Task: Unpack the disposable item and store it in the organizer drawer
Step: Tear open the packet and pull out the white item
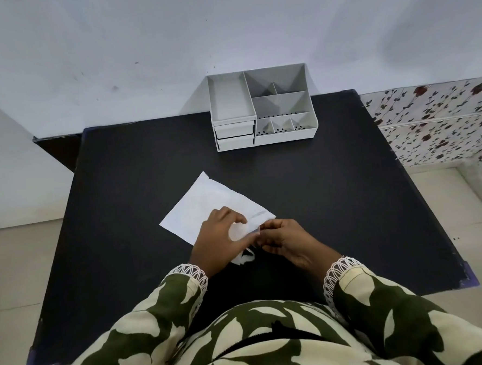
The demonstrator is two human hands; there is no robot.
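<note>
A flat white packet lies on the black table just in front of me. My left hand and my right hand both pinch its near corner. A crumpled bit of thin white material hangs below my left hand; what it is cannot be told. At the table's far edge stands the white organizer, with two shut drawers at its lower left and several open compartments on top.
The organizer backs against a pale wall. A floral-patterned surface lies to the right of the table. Pale floor shows on both sides. My patterned sleeves fill the bottom of the view.
</note>
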